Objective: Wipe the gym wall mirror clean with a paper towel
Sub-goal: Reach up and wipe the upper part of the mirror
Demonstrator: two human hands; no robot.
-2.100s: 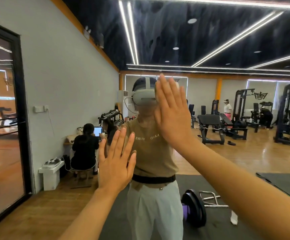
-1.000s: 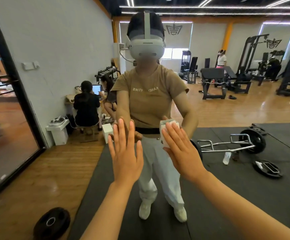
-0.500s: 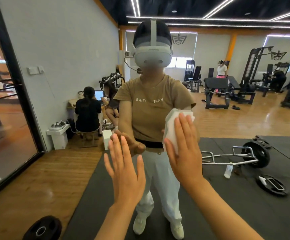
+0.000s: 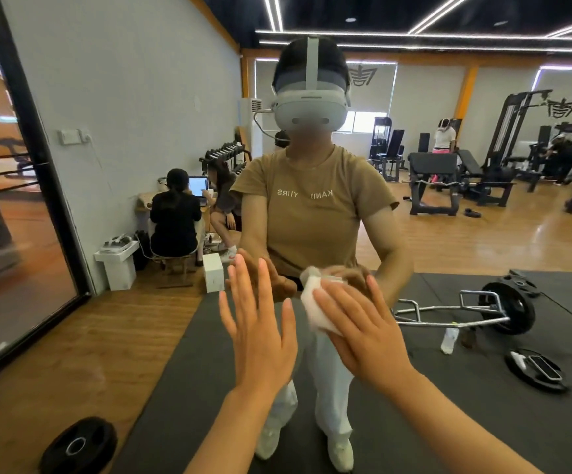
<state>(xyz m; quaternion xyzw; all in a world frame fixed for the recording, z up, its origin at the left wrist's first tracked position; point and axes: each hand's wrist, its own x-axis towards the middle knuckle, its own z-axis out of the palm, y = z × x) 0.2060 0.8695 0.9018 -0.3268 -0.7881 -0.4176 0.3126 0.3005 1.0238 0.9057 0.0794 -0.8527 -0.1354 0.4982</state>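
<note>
My right hand (image 4: pixel 370 331) lies flat, fingers straight, pressing the folded paper towel (image 4: pixel 315 304) against the mirror (image 4: pixel 124 97) at about waist height of my reflection; the towel shows past my fingertips, up and to the left. Left hand (image 4: pixel 260 323) open, fingers spread, palm braced on the glass just beside it, holding nothing. Risk: nothing clamps the towel, only palm pressure, so easing off mid-stroke could let it slip down. Bare left palm may smear the glass. Weight plate (image 4: pixel 78 445) lies on the floor at lower left
</note>
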